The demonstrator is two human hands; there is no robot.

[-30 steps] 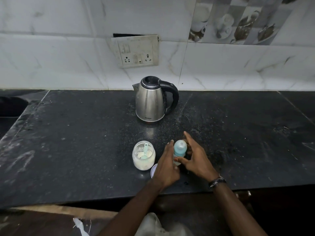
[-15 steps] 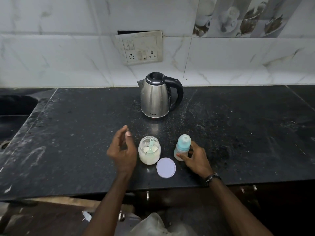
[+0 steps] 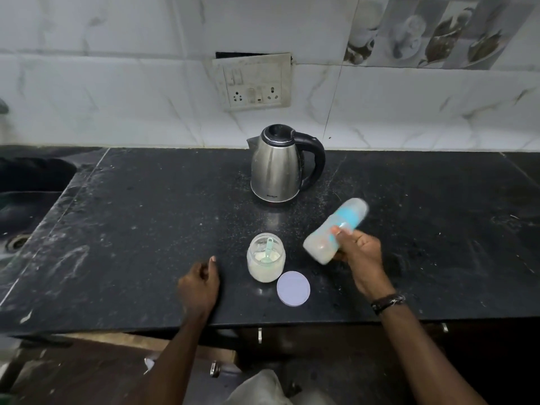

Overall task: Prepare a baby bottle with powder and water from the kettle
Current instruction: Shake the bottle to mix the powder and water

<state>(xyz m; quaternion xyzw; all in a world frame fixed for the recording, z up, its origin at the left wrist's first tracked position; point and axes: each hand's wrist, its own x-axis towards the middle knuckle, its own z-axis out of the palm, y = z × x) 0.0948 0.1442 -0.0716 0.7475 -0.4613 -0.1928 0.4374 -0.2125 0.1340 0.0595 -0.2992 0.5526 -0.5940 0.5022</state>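
My right hand (image 3: 361, 251) grips the baby bottle (image 3: 336, 230) above the counter. The bottle is tilted with its blue cap end up and to the right, and it looks blurred. A milky mix shows in its lower end. The open powder jar (image 3: 266, 266) stands on the black counter with a pale green scoop (image 3: 268, 249) inside. Its round white lid (image 3: 293, 288) lies flat just right of it. My left hand (image 3: 200, 283) rests on the counter left of the jar, fingers loosely curled, holding nothing. The steel kettle (image 3: 276, 168) stands behind, lid closed, handle to the right.
The black counter (image 3: 131, 229) ends at a front edge near my arms. A dark sink (image 3: 26, 197) lies at the far left. A switch and socket plate (image 3: 252, 81) hangs on the tiled wall behind the kettle.
My right hand has lifted the bottle off the counter and tilted it to the right. My left hand has dropped from beside the jar onto the counter.
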